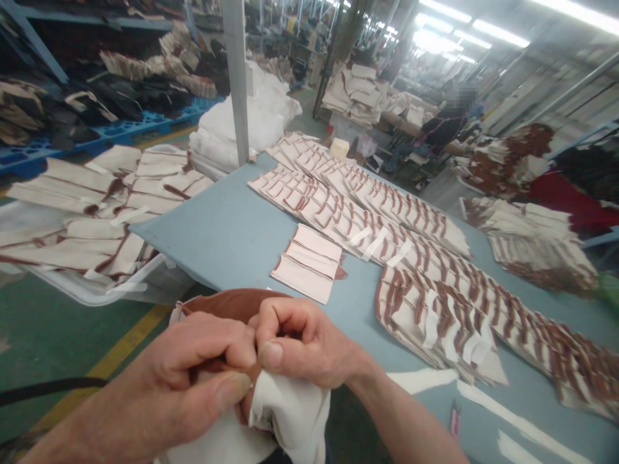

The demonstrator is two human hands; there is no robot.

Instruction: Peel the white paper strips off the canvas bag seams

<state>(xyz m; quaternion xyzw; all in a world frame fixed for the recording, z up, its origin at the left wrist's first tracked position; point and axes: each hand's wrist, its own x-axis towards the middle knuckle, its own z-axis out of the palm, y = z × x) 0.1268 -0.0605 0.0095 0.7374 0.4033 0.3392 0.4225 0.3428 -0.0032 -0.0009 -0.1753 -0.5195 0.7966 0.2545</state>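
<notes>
My left hand and my right hand meet at the lower middle, just off the near edge of the table. Both pinch a brown and off-white piece, thumbs and fingers pressed on its brown edge. Its brown side curves up behind my knuckles, and the pale side hangs below my hands. A flat pale panel with dark seams lies on the blue-grey table beyond my hands.
Overlapping rows of pale and brown panels run across the table. White strips and a small pink tool lie at lower right. A full plastic bin stands left, near a metal post. A person sits farther back.
</notes>
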